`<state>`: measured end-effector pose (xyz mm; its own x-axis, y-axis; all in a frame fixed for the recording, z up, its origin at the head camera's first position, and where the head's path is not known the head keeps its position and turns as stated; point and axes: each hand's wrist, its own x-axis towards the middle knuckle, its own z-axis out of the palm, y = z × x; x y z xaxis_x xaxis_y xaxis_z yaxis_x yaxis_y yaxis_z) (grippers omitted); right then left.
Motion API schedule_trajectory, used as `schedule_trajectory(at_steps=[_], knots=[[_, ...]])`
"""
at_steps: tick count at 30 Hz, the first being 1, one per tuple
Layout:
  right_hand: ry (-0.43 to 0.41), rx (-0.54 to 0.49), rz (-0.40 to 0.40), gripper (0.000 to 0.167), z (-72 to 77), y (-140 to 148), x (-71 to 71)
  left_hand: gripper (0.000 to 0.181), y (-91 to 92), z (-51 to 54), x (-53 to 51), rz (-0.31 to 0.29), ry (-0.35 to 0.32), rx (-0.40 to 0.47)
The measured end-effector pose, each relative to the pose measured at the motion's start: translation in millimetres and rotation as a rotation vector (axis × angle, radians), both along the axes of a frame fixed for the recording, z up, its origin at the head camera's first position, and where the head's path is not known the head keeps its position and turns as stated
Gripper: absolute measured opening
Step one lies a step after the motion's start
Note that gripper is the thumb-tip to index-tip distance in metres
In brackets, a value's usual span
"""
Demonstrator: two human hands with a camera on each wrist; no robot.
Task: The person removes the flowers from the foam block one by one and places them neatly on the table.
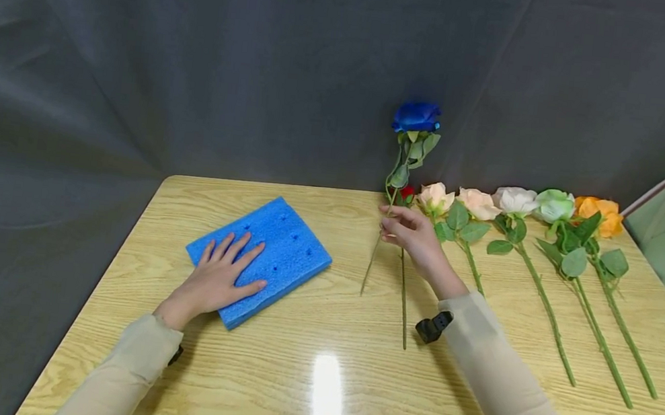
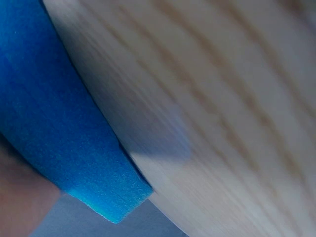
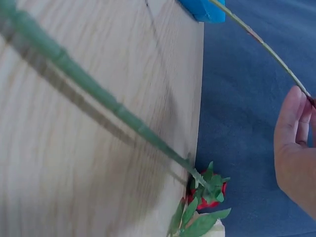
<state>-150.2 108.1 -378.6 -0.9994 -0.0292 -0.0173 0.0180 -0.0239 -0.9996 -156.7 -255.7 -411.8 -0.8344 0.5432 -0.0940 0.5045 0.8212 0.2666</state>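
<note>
My left hand [image 1: 216, 282] rests flat on a blue foam block [image 1: 303, 258], fingers spread. Several small holes dot the block's top. In the left wrist view only the side of the foam [image 2: 74, 123] and part of the hand show. With thumb and fingers my right hand [image 1: 418, 245] pinches the thin stem of a blue artificial rose [image 1: 417, 118]. That rose stands nearly upright above the table, bloom up, its stem's lower end pointing down. Behind the right hand lies a red rose [image 1: 407, 194], mostly hidden in the head view; the right wrist view shows its green stem [image 3: 118, 109].
To the right lie two pale peach roses [image 1: 477, 204], a white rose [image 1: 517, 200], a pale green rose [image 1: 554, 205] and an orange rose [image 1: 602, 215], blooms at the far edge. Dark cloth [image 1: 298, 75] hangs behind the wooden table [image 1: 253, 382].
</note>
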Motion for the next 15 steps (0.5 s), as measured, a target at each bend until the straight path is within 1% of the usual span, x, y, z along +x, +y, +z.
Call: schedule_trajectory(at_steps=[5, 12, 15], knots=[[-0.039, 0.020, 0.033, 0.045, -1.8, 5, 3.2, 0.077, -0.1, -0.5, 0.4, 0.000, -0.002, 0.003], [-0.086, 0.104, 0.075, 0.046, -4.1, 11, 9.0, 0.077, -0.4, -1.8, -1.0, 0.000, 0.000, 0.000], [-0.104, 0.101, 0.096, 0.044, -6.1, 12, 11.0, 0.077, -0.4, -2.2, -1.3, 0.001, -0.001, 0.000]])
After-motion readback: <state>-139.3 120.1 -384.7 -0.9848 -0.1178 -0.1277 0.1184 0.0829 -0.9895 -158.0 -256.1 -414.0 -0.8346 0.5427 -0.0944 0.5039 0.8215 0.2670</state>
